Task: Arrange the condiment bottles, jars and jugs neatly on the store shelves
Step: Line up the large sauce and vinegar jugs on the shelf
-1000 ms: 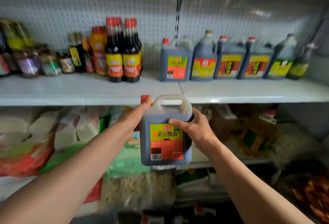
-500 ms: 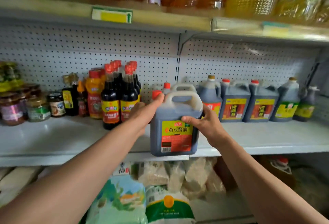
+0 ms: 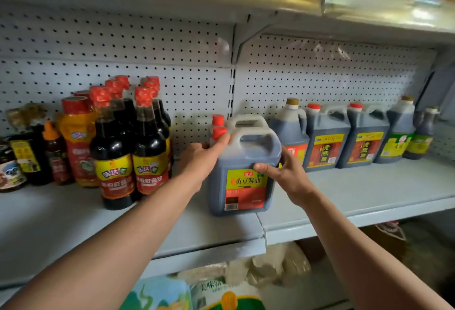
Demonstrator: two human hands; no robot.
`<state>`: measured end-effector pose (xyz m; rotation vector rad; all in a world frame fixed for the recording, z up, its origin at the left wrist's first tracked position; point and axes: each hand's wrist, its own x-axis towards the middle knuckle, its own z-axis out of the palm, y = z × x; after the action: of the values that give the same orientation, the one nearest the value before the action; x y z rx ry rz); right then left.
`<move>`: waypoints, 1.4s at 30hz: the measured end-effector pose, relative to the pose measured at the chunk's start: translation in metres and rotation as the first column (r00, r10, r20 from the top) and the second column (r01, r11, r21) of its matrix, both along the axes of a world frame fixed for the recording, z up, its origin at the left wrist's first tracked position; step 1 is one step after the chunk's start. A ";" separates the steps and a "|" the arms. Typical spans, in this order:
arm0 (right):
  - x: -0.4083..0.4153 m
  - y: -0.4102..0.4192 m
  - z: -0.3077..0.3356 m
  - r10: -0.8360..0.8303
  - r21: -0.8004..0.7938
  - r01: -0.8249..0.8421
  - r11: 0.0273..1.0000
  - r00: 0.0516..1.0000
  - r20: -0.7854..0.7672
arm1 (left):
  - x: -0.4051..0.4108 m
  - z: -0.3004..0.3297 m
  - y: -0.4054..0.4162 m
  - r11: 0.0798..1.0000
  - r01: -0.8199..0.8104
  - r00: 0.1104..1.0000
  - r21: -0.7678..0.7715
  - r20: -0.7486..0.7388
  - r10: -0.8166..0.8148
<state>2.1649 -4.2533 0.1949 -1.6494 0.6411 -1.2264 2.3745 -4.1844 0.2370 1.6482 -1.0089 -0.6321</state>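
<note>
The dark square plastic soy-sauce jug (image 3: 242, 174), carried below shelf level a second ago, has been set on the grey metal shelf (image 3: 369, 194) before a matching jug. It is gripped by the left hand (image 3: 200, 159) and right hand (image 3: 283, 172); release remains.

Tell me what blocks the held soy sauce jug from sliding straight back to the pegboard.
A matching jug stands directly behind the held jug, between it and the pegboard. Both hands, left and right, hold the front jug on the shelf.
</note>
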 end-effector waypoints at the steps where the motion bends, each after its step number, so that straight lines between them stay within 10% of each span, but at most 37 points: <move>1: 0.001 0.001 -0.002 -0.003 0.000 0.003 1.000 1.000 0.018 | 0.002 0.000 -0.001 1.000 0.029 1.000 -0.008 -0.010 -0.029; 15: 0.001 -0.007 -0.018 0.135 0.131 -0.126 0.983 0.988 -0.069 | 0.012 0.008 -0.003 0.960 0.281 0.946 0.004 -0.169 -0.277; 42: 0.037 -0.017 -0.025 0.093 0.156 -0.083 0.984 0.994 -0.063 | 0.043 0.007 -0.003 0.982 0.175 0.974 -0.067 -0.131 -0.183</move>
<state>2.2021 -4.2703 0.1703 -1.5808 0.6810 -1.0343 2.4176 -4.1877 0.2435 1.4553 -1.0725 -0.8195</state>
